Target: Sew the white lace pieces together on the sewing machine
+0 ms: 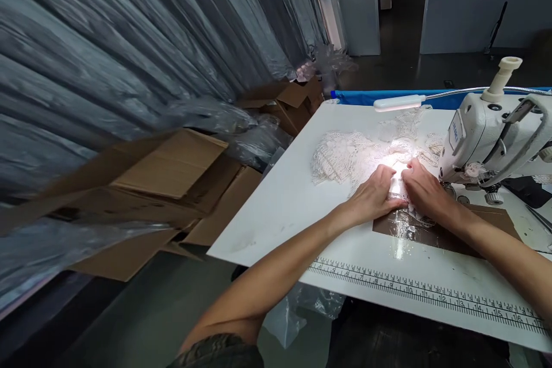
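The left hand [379, 192] and right hand [425, 187] were both on the white lace [371, 155], close together under bright light, with fingers bent over the cloth; whether they were pinched shut on it could not be told. The lace lay bunched on the white bench [280, 201], spreading beyond the hands. Beneath and beside the hands was a brown sheet [495, 221]; just to the right stood the sewing machine [487, 132]. A printed ruler [414, 290] ran along the near edge, and open cardboard boxes [172, 167] sat off to the left.
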